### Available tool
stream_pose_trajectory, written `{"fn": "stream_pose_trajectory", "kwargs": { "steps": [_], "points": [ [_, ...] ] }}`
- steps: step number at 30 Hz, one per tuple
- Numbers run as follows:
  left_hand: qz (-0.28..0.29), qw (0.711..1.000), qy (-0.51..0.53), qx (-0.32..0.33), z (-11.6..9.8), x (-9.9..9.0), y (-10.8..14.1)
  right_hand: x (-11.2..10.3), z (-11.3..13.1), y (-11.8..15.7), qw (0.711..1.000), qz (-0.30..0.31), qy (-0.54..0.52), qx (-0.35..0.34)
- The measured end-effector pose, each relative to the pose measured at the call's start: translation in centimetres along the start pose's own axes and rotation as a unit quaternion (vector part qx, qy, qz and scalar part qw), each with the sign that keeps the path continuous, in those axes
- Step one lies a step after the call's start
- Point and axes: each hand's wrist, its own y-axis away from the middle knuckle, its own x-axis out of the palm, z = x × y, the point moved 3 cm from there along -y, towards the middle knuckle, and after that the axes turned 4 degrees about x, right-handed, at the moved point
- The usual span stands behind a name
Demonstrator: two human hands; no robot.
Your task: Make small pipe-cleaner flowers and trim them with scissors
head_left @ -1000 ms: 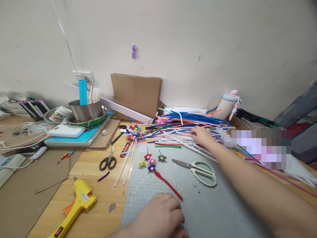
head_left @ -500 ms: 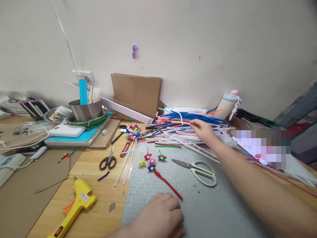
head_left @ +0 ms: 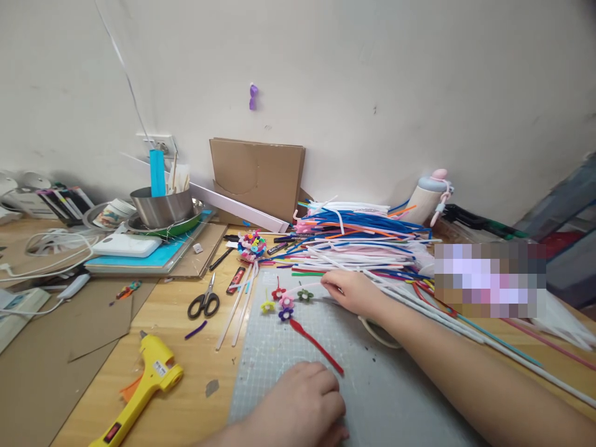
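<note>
My right hand (head_left: 351, 292) is over the upper part of the grey cutting mat (head_left: 372, 397), finger and thumb closed on one end of a pale pink pipe cleaner (head_left: 305, 287). Its thin length reaches left past the small pipe-cleaner flowers: red (head_left: 278, 293), pink (head_left: 287, 302), purple (head_left: 285, 315), yellow (head_left: 267, 307) and dark green (head_left: 305, 295). Light-handled scissors (head_left: 379, 332) lie mostly hidden under that hand and forearm. At the mat's near edge my left hand (head_left: 302, 400) rests with curled fingers; whatever they hold, if anything, is hidden. A red pipe-cleaner piece (head_left: 319, 349) lies just above it.
A heap of pipe cleaners (head_left: 363, 226) lies at the back. Left of the mat are black scissors (head_left: 203, 304), a yellow glue gun (head_left: 156, 372) and glue sticks (head_left: 237, 310). A metal pot (head_left: 162, 208) stands back left, a bottle (head_left: 428, 195) back right.
My right hand has come from the heap down and left over the mat, bringing a pale pink pipe cleaner. It now covers much of the light-handled scissors. My left hand stays put.
</note>
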Motion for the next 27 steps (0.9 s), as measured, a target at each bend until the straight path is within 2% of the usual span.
{"fn": "stream_pose_trajectory", "kwargs": {
  "steps": [10,15,17,21,24,25,27],
  "points": [
    [-0.022,1.0,0.02,-0.009,-0.2,-0.1,0.1,0.0,-0.3,0.8,1.0,-0.012,-0.002,0.006],
    [-0.016,0.992,0.09,-0.088,-0.2,-1.2,0.2,-0.9,-2.7,0.2,0.997,-0.055,0.033,0.051],
    [-0.037,0.981,0.15,-0.113,-0.2,-1.9,0.2,-1.4,-4.5,-0.4,0.992,-0.084,0.059,0.08],
    [-0.08,0.957,0.252,-0.119,-0.8,-3.4,-0.1,-2.0,-8.4,-1.7,0.975,-0.124,0.116,0.145],
    [-0.142,0.913,0.363,-0.124,-2.1,-5.4,-0.4,-1.9,-10.6,-2.8,0.97,-0.106,0.138,0.173],
    [-0.143,0.895,0.407,-0.113,-2.8,-6.1,-0.4,-1.8,-11.1,-3.2,0.968,-0.099,0.142,0.18],
    [-0.101,0.873,0.47,-0.079,-4.5,-7.2,-0.3,-1.9,-11.9,-4.2,0.965,-0.095,0.15,0.192]
  ]
}}
